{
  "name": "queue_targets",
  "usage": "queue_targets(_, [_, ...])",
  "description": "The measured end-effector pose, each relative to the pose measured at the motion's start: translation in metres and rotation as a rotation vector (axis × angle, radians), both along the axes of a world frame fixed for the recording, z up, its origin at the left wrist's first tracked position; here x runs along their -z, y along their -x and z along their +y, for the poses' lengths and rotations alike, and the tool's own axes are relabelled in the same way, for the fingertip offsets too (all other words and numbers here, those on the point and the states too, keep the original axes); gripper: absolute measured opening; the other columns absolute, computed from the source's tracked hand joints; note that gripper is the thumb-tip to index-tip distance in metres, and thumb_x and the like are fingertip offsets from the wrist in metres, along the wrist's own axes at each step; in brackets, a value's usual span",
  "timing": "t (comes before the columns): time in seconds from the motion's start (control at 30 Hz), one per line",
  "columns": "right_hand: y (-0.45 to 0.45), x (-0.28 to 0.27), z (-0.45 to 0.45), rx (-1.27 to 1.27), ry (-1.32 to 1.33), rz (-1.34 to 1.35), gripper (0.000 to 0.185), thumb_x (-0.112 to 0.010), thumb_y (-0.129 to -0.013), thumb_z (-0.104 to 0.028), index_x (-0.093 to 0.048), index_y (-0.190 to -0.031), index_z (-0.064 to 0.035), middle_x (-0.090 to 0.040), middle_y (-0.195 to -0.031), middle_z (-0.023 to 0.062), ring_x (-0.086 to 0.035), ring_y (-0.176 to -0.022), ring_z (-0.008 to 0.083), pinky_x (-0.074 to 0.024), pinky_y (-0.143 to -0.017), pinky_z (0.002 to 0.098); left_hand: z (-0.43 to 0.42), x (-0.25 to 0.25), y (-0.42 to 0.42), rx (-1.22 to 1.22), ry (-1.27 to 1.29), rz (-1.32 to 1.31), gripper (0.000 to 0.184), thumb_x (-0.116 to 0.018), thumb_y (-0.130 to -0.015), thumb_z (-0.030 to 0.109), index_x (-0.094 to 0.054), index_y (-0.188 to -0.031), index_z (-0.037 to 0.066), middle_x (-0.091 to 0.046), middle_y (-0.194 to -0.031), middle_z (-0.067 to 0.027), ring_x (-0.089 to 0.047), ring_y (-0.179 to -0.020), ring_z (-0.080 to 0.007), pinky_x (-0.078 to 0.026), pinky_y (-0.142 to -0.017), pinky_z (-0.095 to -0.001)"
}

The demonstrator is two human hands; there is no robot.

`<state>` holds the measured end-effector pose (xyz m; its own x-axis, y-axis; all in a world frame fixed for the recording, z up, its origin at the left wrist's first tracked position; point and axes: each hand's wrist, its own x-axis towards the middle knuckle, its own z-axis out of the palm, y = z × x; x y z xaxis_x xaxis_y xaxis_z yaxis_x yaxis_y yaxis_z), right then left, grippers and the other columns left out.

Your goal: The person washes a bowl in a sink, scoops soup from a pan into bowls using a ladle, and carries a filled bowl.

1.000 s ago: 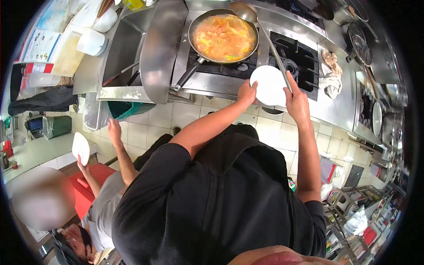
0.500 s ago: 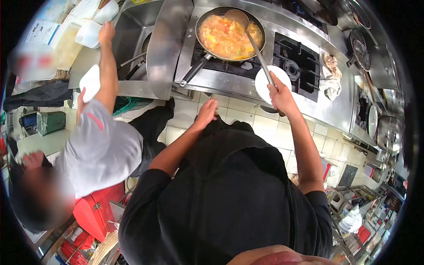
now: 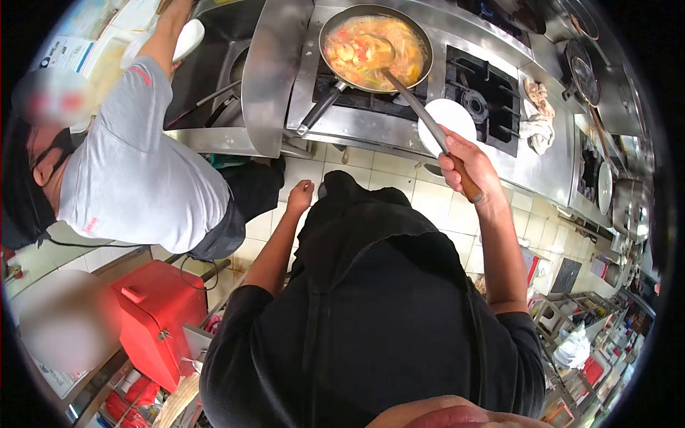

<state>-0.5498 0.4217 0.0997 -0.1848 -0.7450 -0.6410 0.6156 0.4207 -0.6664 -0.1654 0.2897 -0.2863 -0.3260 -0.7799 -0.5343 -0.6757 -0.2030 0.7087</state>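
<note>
My right hand (image 3: 467, 167) is closed round the wooden-ended handle of a ladle (image 3: 417, 107), and the ladle's bowl is dipped in the food. That food (image 3: 349, 50), an orange-red soupy mix with yellow and red pieces, fills a frying pan (image 3: 322, 39) on the stove. The pan's black handle points toward me, down and left. Beyond my right hand, partly behind the ladle handle, a white plate (image 3: 451, 118) sits at the stove's front edge. My left hand (image 3: 301, 196) hangs low beside my apron, fingers curled, with nothing visible in it.
To my left, a person in a grey shirt (image 3: 150, 171) reaches over the counter beside a metal sink (image 3: 214, 43), holding a white dish (image 3: 187, 39). A bare burner (image 3: 474, 103) and crumpled cloths (image 3: 536, 128) lie right of the pan. A red box (image 3: 160, 314) stands behind, at left.
The ladle's bowl has sunk into the food, and its handle end has come toward me with my right hand. My left hand has moved left and down. The co-worker has leaned farther over the counter.
</note>
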Motion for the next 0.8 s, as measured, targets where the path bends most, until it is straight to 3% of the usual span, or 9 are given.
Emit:
queue_targets(0.1, [-0.002, -0.004, 0.007, -0.037, 0.015, 0.096, 0.049, -0.046, -0.102, -0.023, -0.036, -0.147, -0.0084, -0.047, -0.068, 0.0019, -0.041, -0.045, 0.0084, -0.0338, -0.036, 0.0227, 0.0, -0.003, -0.009, -0.036, -0.08, -0.039, 0.038, -0.059, -0.09, 0.031, -0.064, -0.113, 0.001, -0.07, -0.094, -0.0196, -0.068, -0.081, -0.0272, -0.054, -0.076, -0.0384])
queue_targets(0.13, [-0.002, -0.004, 0.009, -0.058, 0.016, 0.14, 0.05, -0.047, -0.102, -0.022, -0.035, -0.147, -0.0072, -0.047, -0.067, 0.0018, -0.041, -0.046, 0.009, -0.0339, -0.037, 0.0235, 0.001, -0.009, -0.011, -0.056, -0.128, -0.032, 0.037, -0.06, -0.089, 0.029, -0.064, -0.111, 0.0, -0.069, -0.087, -0.0177, -0.067, -0.07, -0.0235, -0.054, -0.063, -0.037])
queue_targets(0.23, [-0.011, -0.004, 0.013, -0.104, -0.042, 0.348, 0.051, -0.049, -0.1, -0.018, -0.034, -0.148, -0.0055, -0.048, -0.066, 0.0009, -0.043, -0.047, 0.0093, -0.0351, -0.039, 0.0239, 0.004, -0.004, -0.023, -0.056, -0.115, -0.033, 0.036, -0.058, -0.089, 0.028, -0.064, -0.11, 0.0, -0.068, -0.085, -0.0183, -0.066, -0.066, -0.0233, -0.054, -0.057, -0.035])
queue_targets(0.33, [-0.015, 0.009, 0.015, -0.199, -0.104, 0.68, 0.052, -0.053, -0.097, -0.014, -0.038, -0.146, -0.0039, -0.053, -0.067, 0.0023, -0.047, -0.05, 0.0101, -0.0399, -0.045, 0.0255, 0.004, 0.022, -0.045, 0.094, -0.023, 0.004, 0.036, -0.056, -0.089, 0.027, -0.064, -0.111, 0.0, -0.067, -0.087, -0.0198, -0.065, -0.062, -0.0238, -0.055, -0.057, -0.0338])
queue_targets(0.4, [-0.017, 0.021, 0.016, -0.247, -0.089, 1.02, 0.053, -0.059, -0.093, -0.011, -0.043, -0.142, -0.0014, -0.058, -0.07, 0.0074, -0.051, -0.058, 0.013, -0.0455, -0.057, 0.0288, 0.006, 0.02, -0.048, -0.006, -0.106, 0.006, 0.035, -0.056, -0.089, 0.027, -0.063, -0.112, 0.0, -0.066, -0.087, -0.019, -0.065, -0.061, -0.0229, -0.055, -0.056, -0.0345])
queue_targets(0.47, [-0.018, 0.021, 0.018, -0.245, -0.085, 1.168, 0.052, -0.059, -0.092, -0.01, -0.045, -0.141, -0.0017, -0.057, -0.071, 0.0074, -0.049, -0.061, 0.0135, -0.0457, -0.061, 0.0298, 0.007, 0.008, -0.049, -0.084, -0.189, -0.009, 0.035, -0.055, -0.09, 0.028, -0.062, -0.113, 0.003, -0.065, -0.086, -0.0144, -0.063, -0.061, -0.02, -0.054, -0.054, -0.0336])
queue_targets(0.53, [-0.019, 0.016, 0.02, -0.24, -0.099, 1.215, 0.052, -0.059, -0.091, -0.01, -0.045, -0.141, -0.0026, -0.056, -0.071, 0.0075, -0.048, -0.063, 0.0138, -0.0453, -0.063, 0.0302, 0.006, 0.0, -0.052, -0.141, -0.27, -0.04, 0.034, -0.054, -0.091, 0.03, -0.061, -0.116, 0.008, -0.062, -0.084, -0.0062, -0.059, -0.062, -0.0152, -0.052, -0.052, -0.031])
queue_targets(0.63, [-0.021, 0.009, 0.03, -0.219, -0.142, 1.124, 0.053, -0.059, -0.091, -0.01, -0.045, -0.142, -0.0048, -0.056, -0.071, 0.0088, -0.046, -0.063, 0.0142, -0.0447, -0.063, 0.03, 0.006, -0.004, -0.058, -0.162, -0.282, -0.032, 0.032, -0.054, -0.091, 0.03, -0.061, -0.114, 0.008, -0.061, -0.084, -0.0052, -0.059, -0.063, -0.0148, -0.052, -0.053, -0.0309])
queue_targets(0.8, [-0.037, 0.005, 0.041, -0.237, -0.203, 1.021, 0.054, -0.06, -0.091, -0.012, -0.045, -0.143, -0.0092, -0.056, -0.069, 0.0163, -0.048, -0.061, 0.0164, -0.0458, -0.064, 0.0311, 0.003, 0.004, -0.067, -0.193, -0.249, -0.037, 0.035, -0.057, -0.09, 0.029, -0.062, -0.115, 0.004, -0.065, -0.083, -0.0112, -0.061, -0.058, -0.0172, -0.053, -0.049, -0.0337])
